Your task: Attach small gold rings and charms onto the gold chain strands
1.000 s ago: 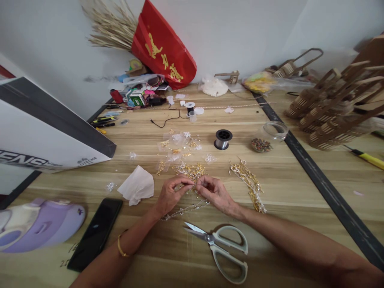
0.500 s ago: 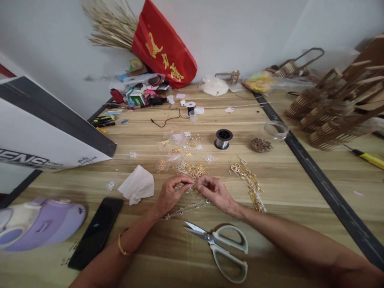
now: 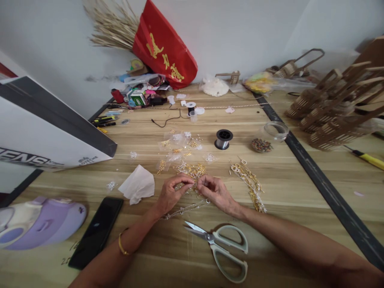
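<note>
Bench view from the head. Left hand (image 3: 170, 196) and right hand (image 3: 218, 194) meet tip to tip low over the surface (image 3: 285, 192), fingers of each pinched shut on a tiny fitting too small to identify. Working low probably steadies so fine a grip. A beaded chain (image 3: 184, 209) trails on the wood just under both hands, beside the pile of gold findings (image 3: 192, 171). Scissors (image 3: 223, 246) lie open near the wrists, seemingly kept within reach; a phone (image 3: 97, 232) rests apart.
</note>
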Available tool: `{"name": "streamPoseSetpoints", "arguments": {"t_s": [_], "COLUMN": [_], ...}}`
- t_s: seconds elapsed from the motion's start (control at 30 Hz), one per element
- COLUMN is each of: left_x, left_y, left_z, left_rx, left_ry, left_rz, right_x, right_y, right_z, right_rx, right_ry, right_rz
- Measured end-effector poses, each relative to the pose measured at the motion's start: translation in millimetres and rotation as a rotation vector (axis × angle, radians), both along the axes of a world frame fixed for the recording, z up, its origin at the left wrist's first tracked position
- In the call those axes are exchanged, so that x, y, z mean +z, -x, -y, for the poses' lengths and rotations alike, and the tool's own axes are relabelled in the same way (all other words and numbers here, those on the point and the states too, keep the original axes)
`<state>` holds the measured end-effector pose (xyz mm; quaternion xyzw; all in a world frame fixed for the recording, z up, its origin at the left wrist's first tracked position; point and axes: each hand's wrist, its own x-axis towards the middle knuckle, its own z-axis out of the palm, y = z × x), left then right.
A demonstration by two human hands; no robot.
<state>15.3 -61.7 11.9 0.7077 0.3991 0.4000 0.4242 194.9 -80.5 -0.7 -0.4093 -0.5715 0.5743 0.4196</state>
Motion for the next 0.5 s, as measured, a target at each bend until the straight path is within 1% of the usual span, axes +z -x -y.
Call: {"name": "streamPoseSetpoints", "arguments": {"t_s": [0.5], "left_x": [0.5], "left_y": [-1.3], "left_z": [1.5], "left_rx": [-0.009], "left_ry": [-0.012], "left_rz": [-0.020], "right_x": [-1.7], "right_y": [0.1], "right_z": [-0.6], "right_rx": [0.002], "right_ry": [-0.008], "right_rz": [0.007]}}
